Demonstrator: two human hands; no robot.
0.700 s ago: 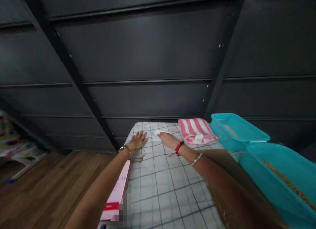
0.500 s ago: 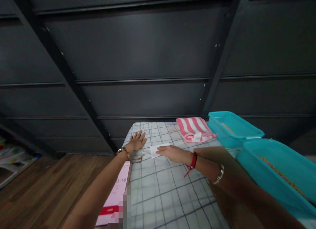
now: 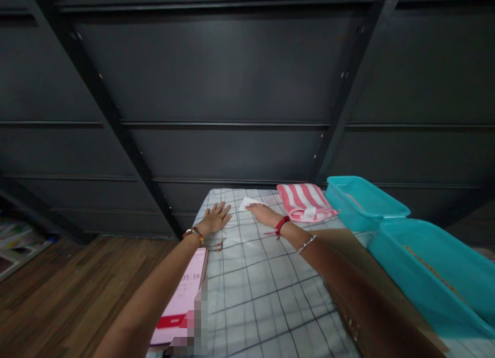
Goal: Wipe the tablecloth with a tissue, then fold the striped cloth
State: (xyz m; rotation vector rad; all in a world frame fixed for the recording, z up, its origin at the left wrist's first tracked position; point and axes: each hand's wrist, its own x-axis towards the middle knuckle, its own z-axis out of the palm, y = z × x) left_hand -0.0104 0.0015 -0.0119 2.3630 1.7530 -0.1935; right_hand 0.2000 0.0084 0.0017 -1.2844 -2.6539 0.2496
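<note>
The white tissue or cloth (image 3: pixel 247 202) lies towards the far end of our checked tablecloth (image 3: pixel 266 291), held by our right hand (image 3: pixel 263 214) with fingers curled; it has slid away from us, so this stroke seems near full reach. Our left hand (image 3: pixel 215 220) rests splayed, grasping nothing, opposite the striped towel (image 3: pixel 305 199).

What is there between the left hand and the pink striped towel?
The head view shows the right hand and the white piece it touches, on the checkered cloth.
</note>
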